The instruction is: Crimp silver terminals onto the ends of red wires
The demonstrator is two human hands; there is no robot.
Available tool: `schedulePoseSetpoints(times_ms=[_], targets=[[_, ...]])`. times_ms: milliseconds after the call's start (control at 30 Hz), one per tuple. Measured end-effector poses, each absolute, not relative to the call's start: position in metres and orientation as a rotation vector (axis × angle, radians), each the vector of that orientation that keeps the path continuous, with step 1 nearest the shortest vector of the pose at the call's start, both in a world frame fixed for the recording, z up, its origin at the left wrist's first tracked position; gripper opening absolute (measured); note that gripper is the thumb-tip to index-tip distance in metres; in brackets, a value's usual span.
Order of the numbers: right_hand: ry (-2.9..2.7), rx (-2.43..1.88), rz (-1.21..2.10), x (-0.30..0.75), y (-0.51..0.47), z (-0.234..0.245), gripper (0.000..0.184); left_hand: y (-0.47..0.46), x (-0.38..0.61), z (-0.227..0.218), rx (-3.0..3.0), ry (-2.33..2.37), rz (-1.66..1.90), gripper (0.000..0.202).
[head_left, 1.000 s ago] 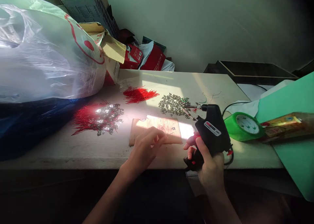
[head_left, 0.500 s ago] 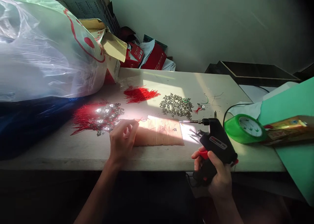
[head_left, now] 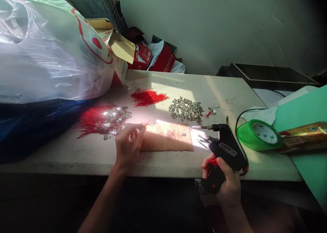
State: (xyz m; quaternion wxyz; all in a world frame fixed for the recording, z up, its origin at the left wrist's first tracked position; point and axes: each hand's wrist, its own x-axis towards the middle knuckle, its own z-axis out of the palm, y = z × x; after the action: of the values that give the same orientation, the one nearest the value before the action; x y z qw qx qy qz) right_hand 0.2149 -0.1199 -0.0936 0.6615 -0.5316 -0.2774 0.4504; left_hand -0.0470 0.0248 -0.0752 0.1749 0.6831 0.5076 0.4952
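Fingers [head_left: 134, 131] of the left hand [head_left: 129, 146] are bunching narrow beside a cardboard sheet [head_left: 167, 139] — holding what, unclear — while the right hand [head_left: 221, 178] is gripping a black soldering gun [head_left: 227, 148].

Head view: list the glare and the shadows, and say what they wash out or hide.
In the head view, hard sunlight glares on the brown card sheet and the metal charms, washing them out; below the table edge the frame falls almost black; the right hand and black soldering gun sit partly in shadow.
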Motion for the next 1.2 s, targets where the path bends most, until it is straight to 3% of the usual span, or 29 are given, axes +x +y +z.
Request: schedulePoseSetpoints(times_ms=[533,733,967,1200], targets=[[-0.507,-1.328,1.049,0.209,-0.120,-0.089,0.047,0.025,-0.048,-0.074,1.958,1.395,1.379,0.006],[-0.637,-1.386,1.071,0.213,-0.123,-0.095,0.042,0.026,-0.049,-0.076,2.037,1.317,1.350,0.007],[-0.682,-1.405,0.909,0.208,-0.120,-0.085,0.037,0.029,-0.027,-0.072,2.302,0.949,0.887,0.012],[-0.620,-1.439,0.900,0.206,-0.126,-0.083,0.038,0.040,0.012,-0.062,2.509,1.057,0.507,0.026]])
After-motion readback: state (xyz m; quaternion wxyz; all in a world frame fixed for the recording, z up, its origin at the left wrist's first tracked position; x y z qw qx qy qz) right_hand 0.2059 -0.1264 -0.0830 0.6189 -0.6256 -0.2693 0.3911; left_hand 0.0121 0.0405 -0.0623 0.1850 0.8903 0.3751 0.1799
